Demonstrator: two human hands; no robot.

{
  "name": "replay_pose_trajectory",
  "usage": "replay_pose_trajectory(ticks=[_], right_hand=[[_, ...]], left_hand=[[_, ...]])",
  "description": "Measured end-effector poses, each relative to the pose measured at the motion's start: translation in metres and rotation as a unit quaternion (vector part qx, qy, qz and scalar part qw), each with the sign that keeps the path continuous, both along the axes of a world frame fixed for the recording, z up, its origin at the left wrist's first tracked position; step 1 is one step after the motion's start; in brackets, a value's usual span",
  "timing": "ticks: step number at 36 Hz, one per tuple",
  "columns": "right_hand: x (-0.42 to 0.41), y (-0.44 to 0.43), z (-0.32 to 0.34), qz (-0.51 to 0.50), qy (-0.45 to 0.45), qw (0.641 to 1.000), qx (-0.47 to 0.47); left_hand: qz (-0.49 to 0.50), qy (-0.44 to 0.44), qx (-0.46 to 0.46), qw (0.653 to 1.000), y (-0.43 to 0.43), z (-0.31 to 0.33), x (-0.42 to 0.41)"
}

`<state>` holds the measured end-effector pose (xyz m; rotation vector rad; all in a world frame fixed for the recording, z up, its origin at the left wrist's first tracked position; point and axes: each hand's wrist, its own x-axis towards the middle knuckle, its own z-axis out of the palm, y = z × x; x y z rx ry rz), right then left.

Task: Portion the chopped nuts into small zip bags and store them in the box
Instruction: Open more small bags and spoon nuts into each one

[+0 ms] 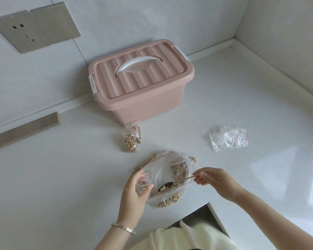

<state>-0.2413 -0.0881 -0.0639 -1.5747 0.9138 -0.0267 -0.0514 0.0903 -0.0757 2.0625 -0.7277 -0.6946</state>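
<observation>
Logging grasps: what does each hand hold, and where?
Left hand grips a small clear zip bag near its mouth; right hand pinches a slim dark-bowled spoon at its handle end.

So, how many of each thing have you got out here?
Box: 1
Nut bag: 1
Filled bags: 2
Held bag: 1
Empty-bag heap: 1 (the bags in it are too crumpled to count)
Spoon: 1
Total: 7, counting the heap as one
</observation>
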Motion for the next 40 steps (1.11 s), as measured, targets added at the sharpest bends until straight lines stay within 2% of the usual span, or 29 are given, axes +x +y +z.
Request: replay_pose_trajectory(ticks=[5,10,17,21,28,34,40], right_hand=[[-0.004,0.002,-0.001,-0.092,-0.023,0.996,-0.005],[-0.007,0.008,0.001,-0.075,0.015,0.997,0.002],[-0.001,0.020,-0.004,-0.087,0.056,0.991,0.086],[0.005,0.026,-0.006,-0.128,0.060,0.978,0.155],[-0.001,0.023,-0.005,-0.198,0.060,0.953,0.223],[-0.010,0.014,0.002,-0.220,0.038,0.949,0.222],[-0.013,0.000,0.022,-0.229,0.015,0.959,0.164]], left_hand=[[-0.003,-0.002,0.000,1.000,0.002,0.000,-0.001],[-0.001,0.000,-0.001,1.000,0.004,-0.002,0.000],[-0.001,0.003,0.007,1.000,0.003,0.001,-0.001],[-0.006,0.006,0.008,1.000,0.002,0.002,-0.003],[-0.002,-0.001,-0.005,1.000,0.001,0.005,-0.002],[-0.006,0.000,-0.012,1.000,-0.002,0.006,-0.002],[-0.035,-0.007,0.002,0.999,-0.004,0.004,-0.003]])
